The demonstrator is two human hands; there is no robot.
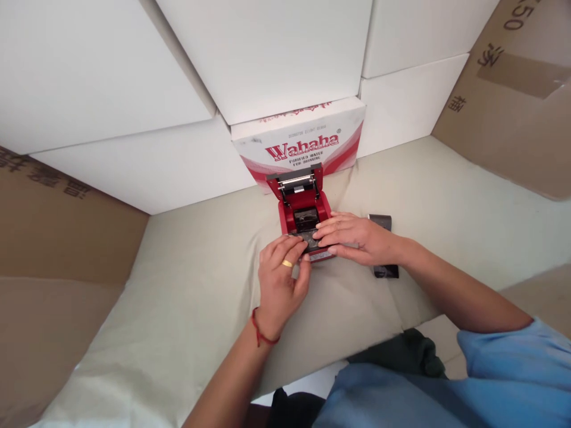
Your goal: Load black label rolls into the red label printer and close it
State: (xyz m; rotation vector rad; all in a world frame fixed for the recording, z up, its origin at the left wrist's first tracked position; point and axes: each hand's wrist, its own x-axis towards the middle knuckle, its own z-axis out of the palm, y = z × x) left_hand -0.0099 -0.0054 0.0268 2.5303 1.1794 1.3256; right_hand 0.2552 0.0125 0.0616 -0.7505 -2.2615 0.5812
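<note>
One red case (288, 217), lid up, on a pale cloth (200, 267)

White boxes (267, 59) line the far side of the cloth. In front of them, just behind the case, stands a white and red carton (303, 142) printed "Wahaha". The raised lid (285, 178) partly covers the carton's lower edge and has a shiny metal bar (298, 181) across its inner side. Brown cardboard walls close in on the left (66, 232) and right (504, 119). To the right of the case lies a dark object (380, 222); the right wrist crosses over its middle, so whether it is one piece or two cannot be told.

Inside the case sits a glossy black part (306, 219), and nearer the person lies a dark panel (308, 239), largely covered by fingers. The left hand (282, 276), with a gold ring (287, 263) and a red bracelet (255, 328), has its fingers bent and close together, tips on the panel's left part, thumb near the front edge; whether they clamp it cannot be told. The right hand (359, 239) lies with fingers nearly straight and slightly spread, tips touching the panel, its thumb apart from them by the front edge.
</note>
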